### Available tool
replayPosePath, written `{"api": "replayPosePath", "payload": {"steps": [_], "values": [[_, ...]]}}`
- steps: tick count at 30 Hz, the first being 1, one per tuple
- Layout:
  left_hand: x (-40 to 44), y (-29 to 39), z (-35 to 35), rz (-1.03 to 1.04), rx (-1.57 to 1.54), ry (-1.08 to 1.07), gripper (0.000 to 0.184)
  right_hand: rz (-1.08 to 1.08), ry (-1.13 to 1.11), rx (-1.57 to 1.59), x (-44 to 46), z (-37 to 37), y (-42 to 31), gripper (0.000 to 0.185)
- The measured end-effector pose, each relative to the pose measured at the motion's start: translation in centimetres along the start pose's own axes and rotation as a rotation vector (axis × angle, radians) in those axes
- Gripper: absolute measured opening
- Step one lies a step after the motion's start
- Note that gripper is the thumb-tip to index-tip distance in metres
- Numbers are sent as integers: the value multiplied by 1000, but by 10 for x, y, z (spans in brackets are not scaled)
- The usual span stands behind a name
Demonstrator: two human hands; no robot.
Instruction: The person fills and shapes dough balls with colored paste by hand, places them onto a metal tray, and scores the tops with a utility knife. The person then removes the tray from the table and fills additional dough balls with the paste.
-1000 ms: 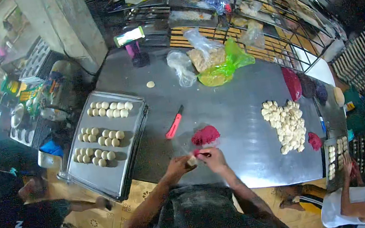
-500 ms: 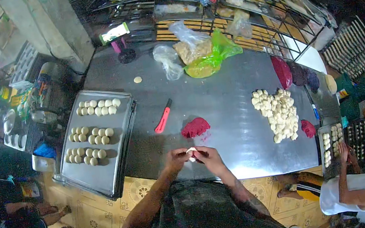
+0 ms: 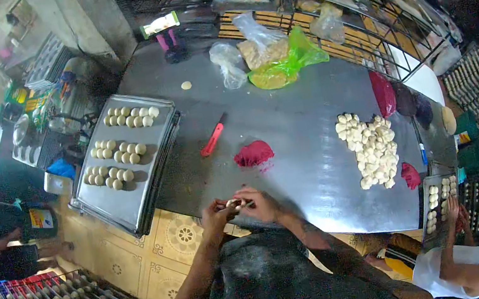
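A small piece of white dough [image 3: 235,203] is pinched between my two hands at the table's near edge. My left hand [image 3: 215,214] grips its left side, and my right hand [image 3: 260,204] closes over it from the right; the fingers cover much of it. Just beyond them lies a mound of crumbly magenta filling [image 3: 254,154]. A red-handled tool with a dark blade [image 3: 212,140] rests to the left of the mound. Farther right is a heap of cut dough pieces [image 3: 374,148], with a smaller magenta lump [image 3: 410,176] beside it.
Stacked metal trays [image 3: 105,197] on the left carry rows of dough balls [image 3: 124,153]. Plastic bags [image 3: 277,72] lie at the back, near a lone dough disc [image 3: 186,85]. At right, a co-worker in a white top [image 3: 453,272] handles a tray of dough balls.
The dough, flatter with dark red showing inside it before, is now more gathered in my fingers. My hands have tilted and shifted slightly left, and the view has turned.
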State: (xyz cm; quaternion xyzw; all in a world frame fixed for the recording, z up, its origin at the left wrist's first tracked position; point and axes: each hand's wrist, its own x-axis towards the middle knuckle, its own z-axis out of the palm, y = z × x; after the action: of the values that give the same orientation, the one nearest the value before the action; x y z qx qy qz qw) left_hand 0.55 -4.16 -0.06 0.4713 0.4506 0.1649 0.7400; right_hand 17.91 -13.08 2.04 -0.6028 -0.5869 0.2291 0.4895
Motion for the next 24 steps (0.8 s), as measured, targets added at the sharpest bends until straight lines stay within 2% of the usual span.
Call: {"api": "replayPosePath", "payload": {"steps": [1,4,6,9,10,13,16,17,21,22,24], "values": [[-3,3,-1,-81,-137,7,21,0,1,-7,-1,1,0,24],[0,11,-2,-59,-267,-136,20,321,-79,40,-3,8,5,24],[-1,18,-8,-50,-325,-211,20,360,-60,33,-1,12,8,22],[-18,46,-20,229,230,-213,17,442,-34,26,6,29,2,19],[-14,49,-31,232,230,-216,17,440,-40,109,8,37,-5,18],[0,54,-69,520,611,-321,16,440,-51,272,16,57,-24,16],[7,56,-86,579,758,-294,20,253,-23,-87,27,70,-38,16],[8,57,-91,607,835,-280,23,255,-25,-86,29,78,-38,16],[10,53,-86,511,901,-164,29,274,-54,-457,20,117,-12,18],[10,48,-82,508,900,-166,29,304,1,-380,12,127,5,15],[11,37,-73,397,607,-209,33,342,82,-264,2,130,21,9]]}}
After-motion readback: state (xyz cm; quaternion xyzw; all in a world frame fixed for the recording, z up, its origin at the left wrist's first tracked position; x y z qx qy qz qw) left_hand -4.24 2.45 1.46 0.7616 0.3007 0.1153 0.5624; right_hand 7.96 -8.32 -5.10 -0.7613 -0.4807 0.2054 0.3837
